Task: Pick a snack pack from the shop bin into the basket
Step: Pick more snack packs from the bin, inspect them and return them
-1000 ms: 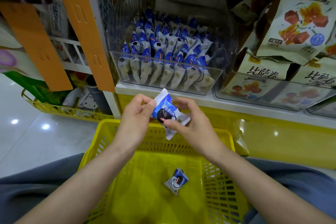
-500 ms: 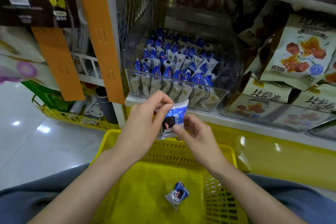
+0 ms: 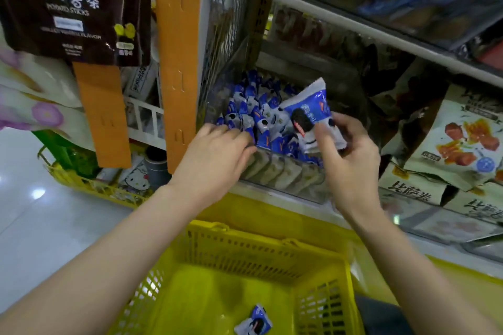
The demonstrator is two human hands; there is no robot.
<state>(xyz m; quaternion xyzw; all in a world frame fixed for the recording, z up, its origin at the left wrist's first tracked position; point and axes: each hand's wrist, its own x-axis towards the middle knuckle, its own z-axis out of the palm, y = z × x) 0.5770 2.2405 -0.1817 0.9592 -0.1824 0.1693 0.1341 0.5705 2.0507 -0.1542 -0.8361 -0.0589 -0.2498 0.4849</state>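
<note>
Your left hand (image 3: 217, 152) has let go of the snack pack (image 3: 310, 114) and now rests open on the packs in the clear bin (image 3: 283, 174). Your right hand (image 3: 351, 155) alone pinches the pack, raised over the bin's right side, so it has not yet gone into the yellow basket (image 3: 245, 250) below. The bin sits on a shop shelf (image 3: 272, 193), with glossy floor (image 3: 40, 226) to the left.
</note>
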